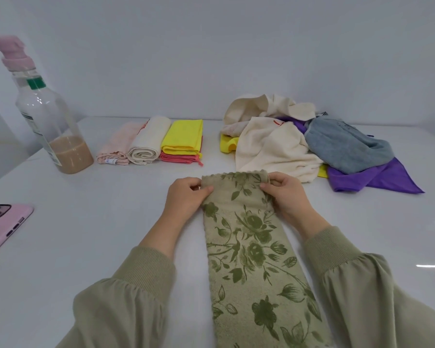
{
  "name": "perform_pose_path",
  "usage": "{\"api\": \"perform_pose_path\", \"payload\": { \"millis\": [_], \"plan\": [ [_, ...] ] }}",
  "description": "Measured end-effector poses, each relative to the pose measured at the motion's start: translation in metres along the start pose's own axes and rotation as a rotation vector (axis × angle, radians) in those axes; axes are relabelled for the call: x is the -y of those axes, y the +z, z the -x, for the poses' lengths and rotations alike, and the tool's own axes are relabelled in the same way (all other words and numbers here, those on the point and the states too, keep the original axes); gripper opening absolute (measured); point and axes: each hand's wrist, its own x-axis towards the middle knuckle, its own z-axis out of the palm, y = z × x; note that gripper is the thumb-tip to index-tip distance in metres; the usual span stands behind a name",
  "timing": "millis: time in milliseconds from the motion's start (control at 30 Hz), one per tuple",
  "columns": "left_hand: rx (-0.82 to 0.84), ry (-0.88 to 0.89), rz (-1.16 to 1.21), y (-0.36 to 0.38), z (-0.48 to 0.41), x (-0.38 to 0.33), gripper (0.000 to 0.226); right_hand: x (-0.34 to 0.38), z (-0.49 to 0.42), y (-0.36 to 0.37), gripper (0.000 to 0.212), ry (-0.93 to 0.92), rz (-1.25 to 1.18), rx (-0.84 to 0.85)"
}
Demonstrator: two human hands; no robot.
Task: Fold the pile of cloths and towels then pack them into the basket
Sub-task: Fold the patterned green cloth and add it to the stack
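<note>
Towel (249,247) is olive green with a darker green flower-and-leaf print. Sleeves (126,297) are plain dull olive. Table (86,247) is glossy white. Folded row: pale pink cloth (116,144), cream cloth (147,141), yellow cloth (183,135) over coral cloth (178,158). Pile: cream towels (269,144), grey-blue cloth (344,146), purple cloth (377,179). Bottle (48,116) is clear with a green band, pink cap and beige liquid. Phone case (3,227) is pink.

Green floral towel (251,247), lengthwise-folded, flat

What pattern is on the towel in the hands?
The towel is olive with darker green flowers and leaves; head view.
</note>
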Motion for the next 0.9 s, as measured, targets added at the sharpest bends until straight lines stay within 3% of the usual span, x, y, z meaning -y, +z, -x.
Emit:
{"api": "perform_pose_path", "payload": {
  "millis": [100, 200, 367, 500, 600, 767, 900],
  "plan": [
    [-0.1, -0.002, -0.013, -0.002, 0.0, -0.004, 0.014, 0.007, 0.0, 0.0, 0.002, -0.158, 0.394, -0.167],
    [-0.082, -0.02, 0.027, -0.001, 0.001, -0.009, 0.013, 0.011, 0.001, 0.003, 0.008, -0.213, 0.462, -0.217],
    [-0.019, -0.159, 0.409, 0.003, 0.005, -0.017, 0.019, 0.01, 0.005, 0.014, 0.016, -0.013, 0.18, -0.13],
    [0.03, -0.056, 0.77, 0.003, 0.007, -0.023, 0.024, 0.011, 0.003, 0.012, 0.024, -0.189, 0.112, -0.104],
    [0.059, 0.004, 0.834, 0.005, 0.008, -0.024, 0.028, 0.014, 0.006, 0.015, 0.024, -0.229, -0.006, -0.094],
    [-0.044, -0.198, 0.936, 0.007, 0.016, -0.027, 0.018, 0.017, 0.013, 0.014, 0.015, -0.049, -0.251, -0.164],
    [0.005, -0.246, 0.971, 0.007, 0.032, -0.032, 0.011, 0.018, 0.024, 0.007, 0.012, 0.05, -0.352, -0.154]
  ]
}}
